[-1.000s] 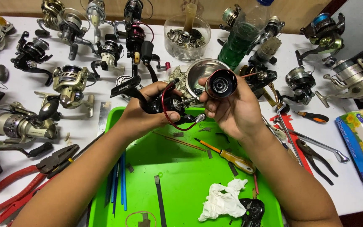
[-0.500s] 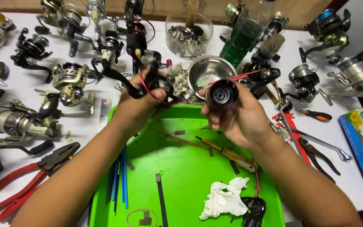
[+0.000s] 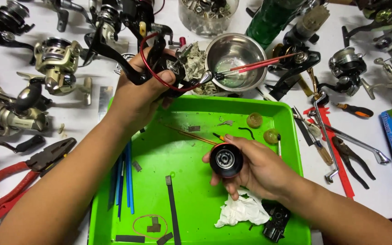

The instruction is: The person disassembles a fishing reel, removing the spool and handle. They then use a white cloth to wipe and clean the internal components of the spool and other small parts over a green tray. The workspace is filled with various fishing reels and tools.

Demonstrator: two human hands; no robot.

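Two hands work apart: our left hand (image 3: 141,90) grips the black reel body (image 3: 159,68) above the green tray (image 3: 196,204); our right hand (image 3: 255,170) holds the removed spool (image 3: 226,159), seemingly mid-disassembly.

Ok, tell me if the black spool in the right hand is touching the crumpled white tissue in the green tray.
Apart. The head view shows the black spool held up in the right hand, with fingers between it and the white tissue in the green tray.
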